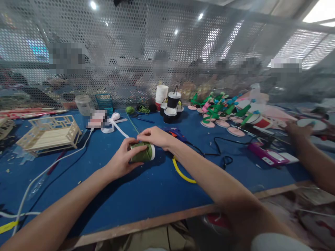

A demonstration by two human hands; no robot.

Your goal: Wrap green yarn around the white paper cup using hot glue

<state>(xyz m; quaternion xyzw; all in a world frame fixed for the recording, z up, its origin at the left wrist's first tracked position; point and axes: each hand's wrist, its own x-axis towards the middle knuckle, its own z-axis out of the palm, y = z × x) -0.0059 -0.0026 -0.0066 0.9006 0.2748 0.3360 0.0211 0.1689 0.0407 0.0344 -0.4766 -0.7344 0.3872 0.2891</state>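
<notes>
My left hand [123, 158] is wrapped round a small cup [143, 154] lying on its side, covered in green yarn with a white rim showing at its right end. My right hand [155, 136] sits on top of the cup, fingers pinched on the green yarn [132, 122] that runs back to a green ball [130, 110] by the mesh. Both hands hover just above the blue table [146, 188].
A blue glue gun [175, 132] with black cord and a yellow loop [180, 171] lie right of the cup. A wooden stick bed [51, 134], white ribbon [116, 127], black-and-white cups [171, 106] and green paper plants [222, 111] stand behind. Another person's hand [298, 130] works at the right.
</notes>
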